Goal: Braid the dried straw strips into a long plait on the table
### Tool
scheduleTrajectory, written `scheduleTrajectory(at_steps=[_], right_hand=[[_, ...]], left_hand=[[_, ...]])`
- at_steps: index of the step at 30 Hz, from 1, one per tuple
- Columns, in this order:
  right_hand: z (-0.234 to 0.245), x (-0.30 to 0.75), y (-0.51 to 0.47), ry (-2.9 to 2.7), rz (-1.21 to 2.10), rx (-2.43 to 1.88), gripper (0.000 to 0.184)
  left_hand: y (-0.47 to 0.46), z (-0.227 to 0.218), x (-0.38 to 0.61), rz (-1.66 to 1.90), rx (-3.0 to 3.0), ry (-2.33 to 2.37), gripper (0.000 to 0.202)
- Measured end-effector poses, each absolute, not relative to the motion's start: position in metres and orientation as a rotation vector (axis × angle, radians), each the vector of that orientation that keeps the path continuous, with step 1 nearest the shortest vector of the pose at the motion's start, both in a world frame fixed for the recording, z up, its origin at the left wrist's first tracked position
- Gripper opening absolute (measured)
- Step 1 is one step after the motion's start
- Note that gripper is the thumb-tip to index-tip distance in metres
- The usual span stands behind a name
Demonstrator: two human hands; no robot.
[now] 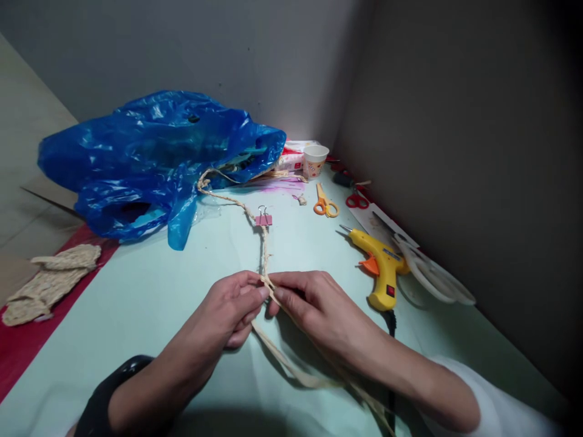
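My left hand and my right hand meet at the middle of a pale green table. Both pinch the near end of a tan braided straw cord, fingertips almost touching. The braid runs away from me, past a pink binder clip clamped on it, and curls toward a blue plastic bag. Loose flat straw strands trail from my fingers toward me, under my right forearm. A dark band sits on my left wrist.
A yellow glue gun lies right of my hands, white oval rings beyond it. Orange scissors, red scissors and a paper cup sit near the back corner. A woven straw piece rests at left on red cloth.
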State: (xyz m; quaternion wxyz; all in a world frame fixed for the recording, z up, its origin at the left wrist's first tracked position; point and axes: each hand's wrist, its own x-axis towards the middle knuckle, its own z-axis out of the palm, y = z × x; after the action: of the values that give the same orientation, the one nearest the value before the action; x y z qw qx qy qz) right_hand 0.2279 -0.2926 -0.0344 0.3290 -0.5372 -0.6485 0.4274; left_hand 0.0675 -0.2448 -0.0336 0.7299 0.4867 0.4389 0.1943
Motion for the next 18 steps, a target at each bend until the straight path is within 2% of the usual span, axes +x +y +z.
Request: scheduleTrajectory(at_steps=[2, 5, 8, 11, 15, 18], right_hand=[[-0.033, 0.227, -0.296, -1.757, 0.993, -1.509, 0.019], [-0.032, 0.225, -0.297, -1.852, 0.842, -1.677, 0.025], [-0.028, 0.224, -0.296, -2.023, 0.713, -1.802, 0.008], [-0.023, 0.224, -0.298, -2.141, 0.575, -1.824, 0.017], [-0.022, 0.218, -0.305, -2.16, 0.631, -1.822, 0.019], [-0.028, 0.21, -0.312, -2.229, 0.607, -1.798, 0.012]], left_hand=[[-0.245, -0.034, 0.067, 0.42, 1.059, 0.997, 0.017], [-0.244, -0.037, 0.066, 0.369, 1.093, 1.047, 0.019], [-0.244, -0.039, 0.064, 0.364, 1.214, 1.108, 0.024], [-0.245, -0.04, 0.065, 0.42, 1.375, 1.152, 0.024], [-0.247, -0.04, 0.068, 0.466, 1.458, 1.174, 0.019], [-0.246, -0.039, 0.069, 0.44, 1.411, 1.171, 0.017]])
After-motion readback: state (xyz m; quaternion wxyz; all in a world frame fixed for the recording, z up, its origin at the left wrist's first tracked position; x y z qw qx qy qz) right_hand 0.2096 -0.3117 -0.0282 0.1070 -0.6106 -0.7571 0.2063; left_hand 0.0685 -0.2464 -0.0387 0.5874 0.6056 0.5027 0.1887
